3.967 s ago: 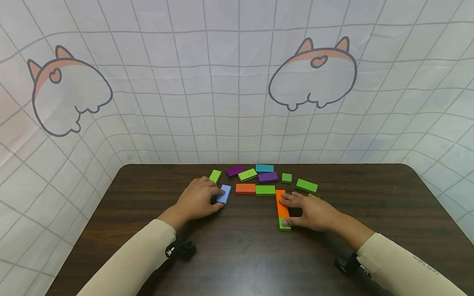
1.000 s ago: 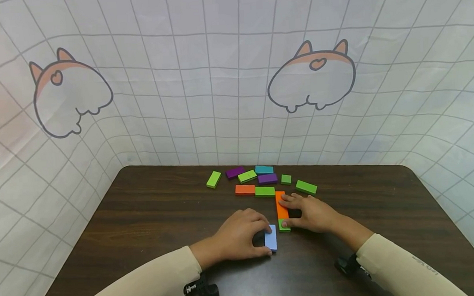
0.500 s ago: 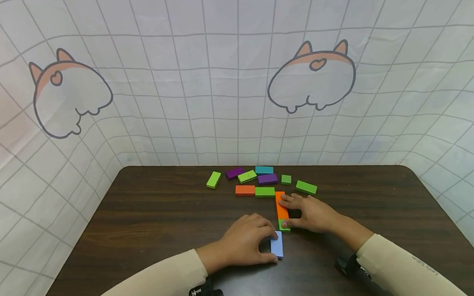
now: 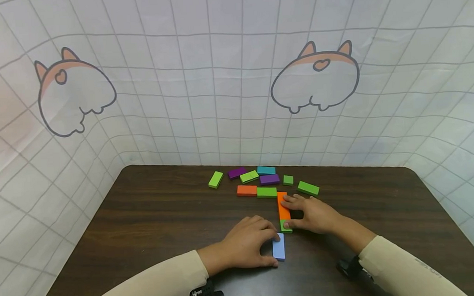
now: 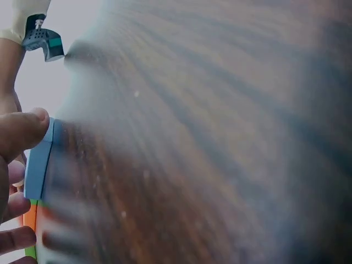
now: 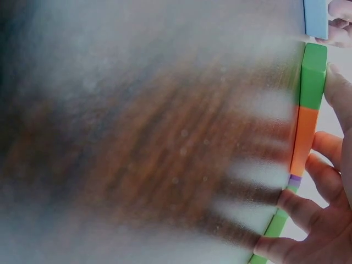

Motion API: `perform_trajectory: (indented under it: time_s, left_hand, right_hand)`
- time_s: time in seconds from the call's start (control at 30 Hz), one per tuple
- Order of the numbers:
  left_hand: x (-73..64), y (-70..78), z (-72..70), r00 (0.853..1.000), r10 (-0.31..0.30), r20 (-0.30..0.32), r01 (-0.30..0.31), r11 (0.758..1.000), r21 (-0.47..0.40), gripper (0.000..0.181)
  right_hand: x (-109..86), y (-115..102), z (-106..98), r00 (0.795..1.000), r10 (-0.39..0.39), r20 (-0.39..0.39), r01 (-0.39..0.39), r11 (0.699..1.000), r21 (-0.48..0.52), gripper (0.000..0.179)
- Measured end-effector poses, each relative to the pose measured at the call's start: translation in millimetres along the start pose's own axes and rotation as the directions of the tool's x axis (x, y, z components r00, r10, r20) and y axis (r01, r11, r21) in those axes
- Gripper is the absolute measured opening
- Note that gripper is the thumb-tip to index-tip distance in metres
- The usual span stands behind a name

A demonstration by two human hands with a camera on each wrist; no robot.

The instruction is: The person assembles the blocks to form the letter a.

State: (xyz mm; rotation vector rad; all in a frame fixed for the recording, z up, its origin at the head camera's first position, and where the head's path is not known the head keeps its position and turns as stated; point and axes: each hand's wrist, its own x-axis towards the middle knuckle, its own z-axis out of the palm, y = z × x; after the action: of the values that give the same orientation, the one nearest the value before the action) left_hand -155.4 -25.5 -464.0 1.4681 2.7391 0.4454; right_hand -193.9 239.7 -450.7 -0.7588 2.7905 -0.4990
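My left hand (image 4: 247, 244) pinches a light blue block (image 4: 279, 248) lengthwise, thumb at its near end and a finger at its far end. The block lies close below a green block (image 4: 286, 229), in line with it. That green block adjoins an orange block (image 4: 283, 206), forming an upright column in the head view. Fingers of my right hand (image 4: 314, 213) lie extended, touching the orange block, and the thumb rests on the green one. In the right wrist view, a narrow gap shows between the green block (image 6: 313, 74) and the light blue block (image 6: 316, 19).
A red-orange block (image 4: 247, 190) and a green block (image 4: 266, 192) form a row leading to the column's top. Behind are purple blocks, a teal block (image 4: 266, 170) and several green pieces, including a small square (image 4: 288, 180). A patterned white curtain (image 4: 218, 78) surrounds the dark table (image 4: 153, 231).
My left hand has carried the light blue block from the back left to just below the column's green end, shifting slightly right and nearer at the last. My right hand has stayed in place.
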Motion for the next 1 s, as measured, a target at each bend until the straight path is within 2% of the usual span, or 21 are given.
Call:
perform_trajectory:
  time_s: [0.5,1.0]
  left_hand:
    - [-0.5,-0.4,2.7,1.000,-0.004,-0.021,0.004,1.000,0.021,0.044]
    - [7.0,5.0,8.7,1.000,-0.021,0.000,0.021,0.999,0.026,0.046]
  right_hand:
    - [-1.3,1.8,-0.4,1.000,0.004,-0.005,-0.004,1.000,-0.001,0.080]
    - [0.2,1.2,1.2,1.000,-0.007,0.000,0.007,1.000,0.006,0.079]
